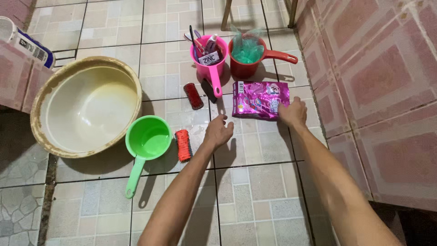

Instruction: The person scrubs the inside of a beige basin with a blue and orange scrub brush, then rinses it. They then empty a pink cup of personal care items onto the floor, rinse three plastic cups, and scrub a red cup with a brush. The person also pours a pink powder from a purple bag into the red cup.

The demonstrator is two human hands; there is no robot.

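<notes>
Right hand (293, 113) fingertips on purple sachet pack (260, 99) lying flat on floor near wall; left hand (218, 131) open, empty (hovering beside). Pinch pack's near edge firmly, lift level.

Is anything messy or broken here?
The big round cream plastic basin looks grubby, with brown stains around its rim. The tile floor beside the orange scrub brush looks wet. Nothing looks broken or tipped over.

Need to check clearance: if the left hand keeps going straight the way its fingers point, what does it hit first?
Most likely the magenta packet: the left hand points up and slightly right toward the packet's near left corner. Only bare tile floor lies between. Depth is unclear, so it could slip past toward the pink dipper.
</notes>
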